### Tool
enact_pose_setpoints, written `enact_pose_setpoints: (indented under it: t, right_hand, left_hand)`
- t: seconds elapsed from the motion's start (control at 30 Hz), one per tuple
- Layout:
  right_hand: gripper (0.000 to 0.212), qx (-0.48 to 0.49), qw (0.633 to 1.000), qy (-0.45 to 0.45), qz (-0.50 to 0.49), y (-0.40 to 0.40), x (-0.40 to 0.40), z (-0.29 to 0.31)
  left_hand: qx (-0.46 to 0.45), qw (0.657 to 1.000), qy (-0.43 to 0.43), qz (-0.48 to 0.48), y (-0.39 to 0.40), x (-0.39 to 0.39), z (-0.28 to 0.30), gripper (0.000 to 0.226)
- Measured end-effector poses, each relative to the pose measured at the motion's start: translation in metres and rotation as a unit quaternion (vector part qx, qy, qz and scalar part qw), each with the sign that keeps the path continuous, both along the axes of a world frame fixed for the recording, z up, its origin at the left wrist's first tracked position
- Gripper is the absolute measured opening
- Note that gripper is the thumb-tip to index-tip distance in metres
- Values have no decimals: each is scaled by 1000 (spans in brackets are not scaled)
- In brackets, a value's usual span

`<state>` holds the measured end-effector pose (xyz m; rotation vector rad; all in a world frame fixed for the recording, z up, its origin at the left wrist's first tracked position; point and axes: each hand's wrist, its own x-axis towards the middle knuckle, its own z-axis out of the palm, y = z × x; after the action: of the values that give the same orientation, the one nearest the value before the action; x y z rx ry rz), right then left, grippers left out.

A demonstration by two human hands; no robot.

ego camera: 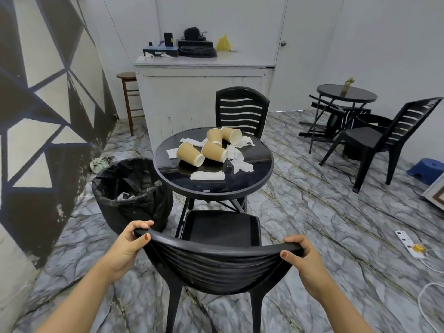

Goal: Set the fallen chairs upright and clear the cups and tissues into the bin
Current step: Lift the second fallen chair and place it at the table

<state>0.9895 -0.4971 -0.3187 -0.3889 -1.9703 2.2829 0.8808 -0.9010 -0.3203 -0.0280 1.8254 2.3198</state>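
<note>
A black plastic chair [219,260] stands upright right in front of me, its seat tucked toward the round black table [259,174]. My left hand [127,246] grips the left end of its top rail and my right hand [302,255] grips the right end. Several brown paper cups [189,153] lie tipped over on the table among crumpled white tissues [240,162]. A bin lined with a black bag [129,188] stands left of the table with a tissue inside. At the far right, a fallen chair [336,116] lies under a second round table [346,93].
Another upright chair [241,109] stands behind the near table, and one more [382,140] at the right. A white counter [204,75] and a wooden stool [128,97] are at the back. A power strip [408,243] with cables and a blue step stool [427,169] lie on the floor at the right.
</note>
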Motion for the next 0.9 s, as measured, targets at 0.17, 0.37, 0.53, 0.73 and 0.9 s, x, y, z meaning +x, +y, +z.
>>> enact_pose_setpoints:
  t: [0.17, 0.37, 0.53, 0.73, 0.9]
  right_hand:
    - [32, -6, 1000, -7, -16, 3, -10, -2]
    - [28, -19, 1000, 0, -3, 8, -15, -4]
    - [26, -6, 999, 1, -45, 6, -7, -9]
    - [35, -28, 999, -16, -40, 2, -4, 0]
    - [33, -31, 998, -26, -43, 2, -2, 1]
  left_hand:
    - [-5, 999, 25, 39, 8, 4, -6, 27]
    - [1, 998, 35, 53, 10, 5, -12, 25]
    - [-5, 999, 37, 40, 9, 7, -12, 24]
    - [-1, 999, 33, 30, 9, 7, -9, 23]
    - [-1, 999, 27, 20, 6, 5, -11, 21]
